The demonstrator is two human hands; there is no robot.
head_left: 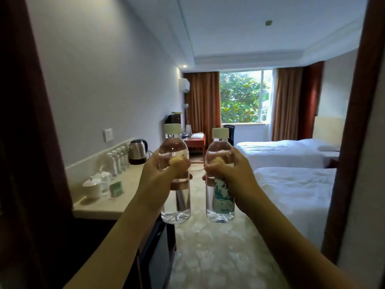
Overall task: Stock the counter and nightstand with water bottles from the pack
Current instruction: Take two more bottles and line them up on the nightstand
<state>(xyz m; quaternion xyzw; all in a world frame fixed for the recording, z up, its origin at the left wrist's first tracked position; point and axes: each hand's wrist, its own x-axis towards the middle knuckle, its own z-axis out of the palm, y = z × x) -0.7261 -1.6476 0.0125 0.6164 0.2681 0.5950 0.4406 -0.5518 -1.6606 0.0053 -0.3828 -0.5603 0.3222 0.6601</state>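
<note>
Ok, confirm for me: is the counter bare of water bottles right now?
No, a row of water bottles already stands on the counter beside the kettle.

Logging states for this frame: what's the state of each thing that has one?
left hand: grips left bottle, upright, capped
right hand: grips right bottle, upright, capped
counter bottles: standing, by kettle
kettle: lid shut
curtains: drawn open
</note>
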